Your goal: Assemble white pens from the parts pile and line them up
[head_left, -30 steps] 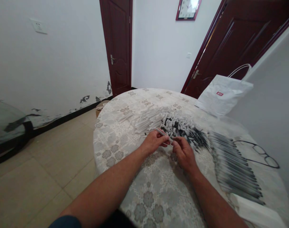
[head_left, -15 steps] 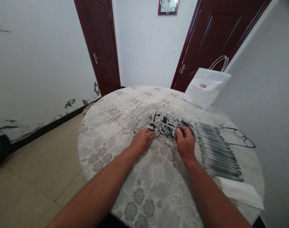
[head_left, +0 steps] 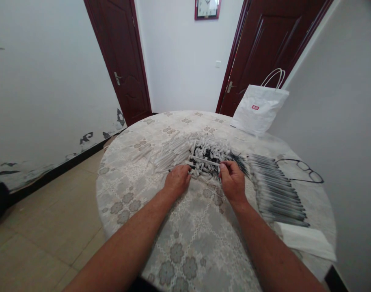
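My right hand (head_left: 233, 180) is closed on a thin white pen barrel (head_left: 206, 161), which points left above the pile. At the near left edge of the pile is my left hand (head_left: 177, 179), its fingers curled together by some small pieces; what they hold, if anything, is too small to make out. Long white tubes (head_left: 173, 152) lie in a heap behind my left hand. Short white caps (head_left: 214, 148) and small black parts are heaped in the middle. Dark thin refills (head_left: 239, 162) lie just beyond my right hand.
Right of my right hand, a row of grey pens (head_left: 279, 190) lies side by side. Eyeglasses (head_left: 310, 174), a folded white packet (head_left: 305, 240) and a white paper bag (head_left: 260, 109) rest on the round table (head_left: 121, 202) with a patterned cloth.
The view has shifted slightly, moving the scene left. My left hand's fingers have drawn in a little at the pile. My right hand still holds the white barrel.
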`<state>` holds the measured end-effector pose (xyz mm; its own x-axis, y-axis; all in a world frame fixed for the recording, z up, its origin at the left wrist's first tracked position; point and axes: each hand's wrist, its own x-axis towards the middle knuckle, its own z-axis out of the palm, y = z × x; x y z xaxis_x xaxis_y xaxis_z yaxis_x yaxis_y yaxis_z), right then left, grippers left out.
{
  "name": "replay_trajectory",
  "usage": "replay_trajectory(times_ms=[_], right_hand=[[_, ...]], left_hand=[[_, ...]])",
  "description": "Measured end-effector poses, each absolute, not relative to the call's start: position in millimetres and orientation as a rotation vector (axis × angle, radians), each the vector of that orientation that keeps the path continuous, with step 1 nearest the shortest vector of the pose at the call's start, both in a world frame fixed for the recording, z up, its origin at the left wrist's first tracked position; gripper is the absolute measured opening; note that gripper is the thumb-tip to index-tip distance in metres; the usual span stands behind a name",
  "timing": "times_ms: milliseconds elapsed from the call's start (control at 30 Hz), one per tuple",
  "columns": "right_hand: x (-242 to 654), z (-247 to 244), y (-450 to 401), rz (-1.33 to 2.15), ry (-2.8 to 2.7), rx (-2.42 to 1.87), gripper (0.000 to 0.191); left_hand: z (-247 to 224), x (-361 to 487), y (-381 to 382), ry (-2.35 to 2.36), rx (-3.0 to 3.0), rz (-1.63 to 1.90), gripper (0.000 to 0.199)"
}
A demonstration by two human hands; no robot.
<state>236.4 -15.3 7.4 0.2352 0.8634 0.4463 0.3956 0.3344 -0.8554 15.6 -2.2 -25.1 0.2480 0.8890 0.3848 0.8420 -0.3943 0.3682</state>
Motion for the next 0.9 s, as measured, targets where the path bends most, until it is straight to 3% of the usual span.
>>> replay_trajectory(times_ms=[100, 200, 333, 500, 900], right_hand=[[235.7, 7.6, -16.0, 0.492, -1.344, -1.273, 0.03], [234.5, 6.9, -16.3, 0.531, -1.333, -1.279, 0.031], [231.7, 4.7, -16.4, 0.548, -1.326, -1.287, 0.034], [225.9, 2.1, -19.1, 0.617, -1.32, -1.22, 0.036], [218.0, 1.7, -25.1, 0.685, -1.311, -1.145, 0.035]], left_hand=[[-26.6, 15.7, -3.4, 1.663, 2.36, 0.932, 0.031], [-22.1, 14.7, -2.8, 1.584, 2.189, 1.113, 0.027], [-9.6, 12.1, 0.4, 1.361, 1.567, 1.341, 0.015], [2.6, 7.1, 3.0, 0.859, 0.807, 1.423, 0.028], [9.1, 5.8, -0.2, 0.716, 0.627, 1.417, 0.031]])
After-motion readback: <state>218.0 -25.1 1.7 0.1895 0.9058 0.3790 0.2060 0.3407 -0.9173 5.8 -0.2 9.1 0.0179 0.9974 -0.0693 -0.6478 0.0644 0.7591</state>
